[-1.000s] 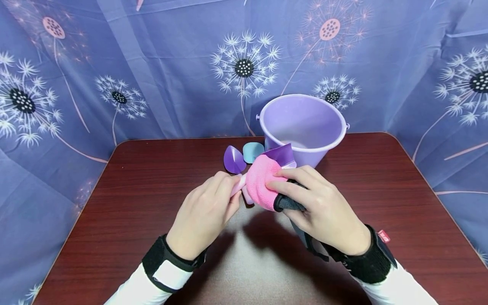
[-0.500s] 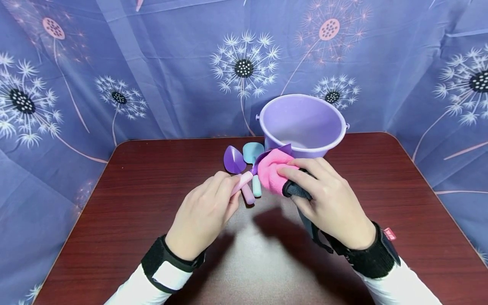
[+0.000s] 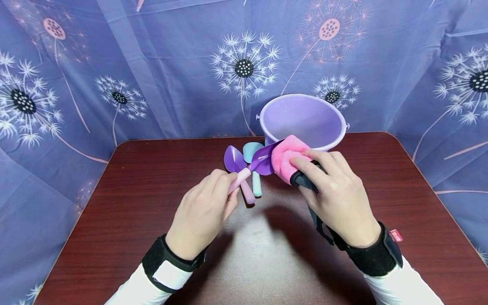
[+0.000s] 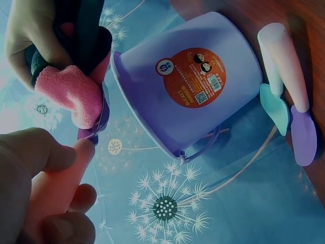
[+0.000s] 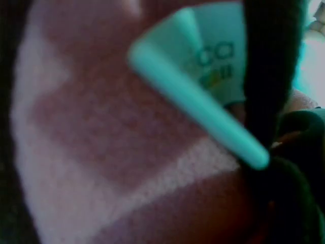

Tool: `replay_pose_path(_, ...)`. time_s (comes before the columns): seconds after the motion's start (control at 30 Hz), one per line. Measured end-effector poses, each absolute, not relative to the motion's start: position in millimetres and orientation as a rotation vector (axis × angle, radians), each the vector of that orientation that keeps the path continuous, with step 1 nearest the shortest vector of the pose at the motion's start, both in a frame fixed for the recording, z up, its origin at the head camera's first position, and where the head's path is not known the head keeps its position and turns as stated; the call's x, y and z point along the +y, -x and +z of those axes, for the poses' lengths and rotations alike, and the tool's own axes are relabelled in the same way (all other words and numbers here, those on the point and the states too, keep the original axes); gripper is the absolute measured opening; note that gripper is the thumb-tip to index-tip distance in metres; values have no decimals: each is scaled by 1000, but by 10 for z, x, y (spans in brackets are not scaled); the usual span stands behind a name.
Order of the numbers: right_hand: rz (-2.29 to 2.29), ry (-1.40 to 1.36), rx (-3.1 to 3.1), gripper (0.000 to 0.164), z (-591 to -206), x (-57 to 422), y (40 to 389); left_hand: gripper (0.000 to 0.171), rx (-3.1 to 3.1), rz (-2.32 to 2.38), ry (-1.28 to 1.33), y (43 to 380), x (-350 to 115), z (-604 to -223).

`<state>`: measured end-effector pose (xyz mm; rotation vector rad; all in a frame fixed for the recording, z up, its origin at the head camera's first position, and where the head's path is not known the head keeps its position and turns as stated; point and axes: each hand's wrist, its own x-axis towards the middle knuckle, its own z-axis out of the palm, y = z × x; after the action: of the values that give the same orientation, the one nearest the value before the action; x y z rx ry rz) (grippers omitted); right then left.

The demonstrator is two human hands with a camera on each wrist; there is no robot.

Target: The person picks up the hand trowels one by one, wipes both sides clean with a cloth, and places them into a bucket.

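The shovel [image 3: 260, 162], gripped by the left hand [image 3: 203, 212], points lengthwise, blade-first, to two o'clock (right hand [image 3: 338, 197] clutching a cloth [image 3: 287, 159]).

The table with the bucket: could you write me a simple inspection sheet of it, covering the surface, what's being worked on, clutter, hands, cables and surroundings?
Surface: table with dark red-brown wood grain; glare at its near middle.
Job's things: held spade, purple with a pale pink handle; pink cloth against its blade.
Clutter: second purple spade and teal spade lying left of the upright bucket.
Hands: left hand grips the held spade's handle; right hand holds the pink cloth.
Cables: nothing seen.
Surroundings: blue backdrop printed with dandelions, behind the table and at both sides.
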<state>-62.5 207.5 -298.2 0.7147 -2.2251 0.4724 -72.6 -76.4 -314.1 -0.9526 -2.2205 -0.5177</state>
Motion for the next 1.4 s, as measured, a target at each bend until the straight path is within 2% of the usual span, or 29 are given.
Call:
replay_pose_path(0.3,396,-706,-2220,35,-3015,2027,628,19,-2208,-520,928,732,-740,-3166)
replay_pose_path(0.73,361,-819,-2336,49,-3100,1891,578,20,-2221,-529,920,713,-713,-3207)
replay_pose_path(1.1,510,-905,-2251,32,-3150,1794,570,23,-2239,-522,935,693,-690,-3223)
replay_pose_path(1.4,643,-975,-2138,31,-3115,1752,570,26,-2227,-520,952,683,-685,-3223)
